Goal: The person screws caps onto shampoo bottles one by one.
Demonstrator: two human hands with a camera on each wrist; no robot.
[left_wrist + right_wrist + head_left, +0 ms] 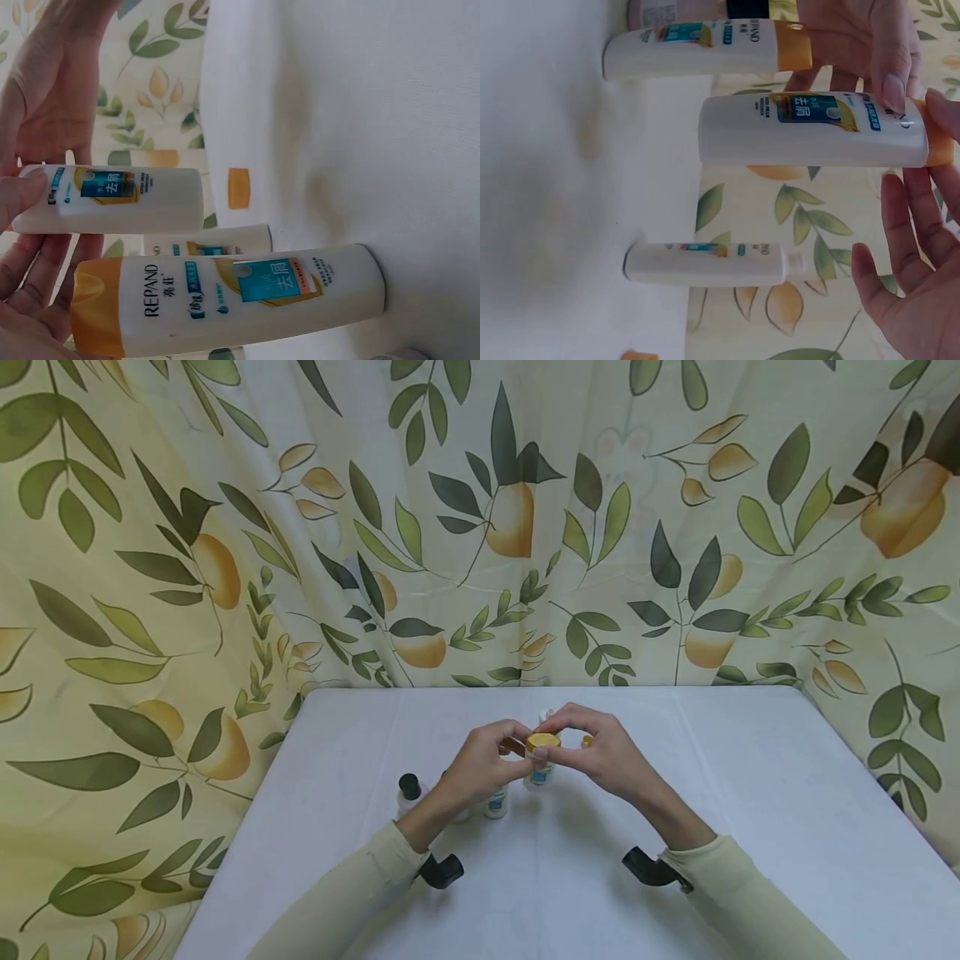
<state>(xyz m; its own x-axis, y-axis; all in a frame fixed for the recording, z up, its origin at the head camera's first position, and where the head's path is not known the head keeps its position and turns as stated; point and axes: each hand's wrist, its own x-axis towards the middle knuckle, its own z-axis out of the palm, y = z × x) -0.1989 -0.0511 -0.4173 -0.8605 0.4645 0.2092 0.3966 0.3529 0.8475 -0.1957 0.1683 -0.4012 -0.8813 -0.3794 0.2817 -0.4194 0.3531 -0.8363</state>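
Between both hands a white shampoo bottle (817,131) with an orange cap (543,741) is held upright above the table. My left hand (477,766) grips its upper body, thumb across the front label. The right hand (611,756) pinches the cap, its other fingers spread in the right wrist view. Standing close to the left hand is a similar capped bottle (225,304). Behind the held bottle stands an uncapped white bottle (705,264). A loose orange cap (238,187) lies on the table near it.
A bottle with a black cap (409,787) stands left, partly behind the left forearm, with another bottle mostly hidden beside it. The white-covered table (712,760) ends at a leaf-and-fruit patterned curtain (465,527). Black wrist camera mounts (651,867) stick out below both cuffs.
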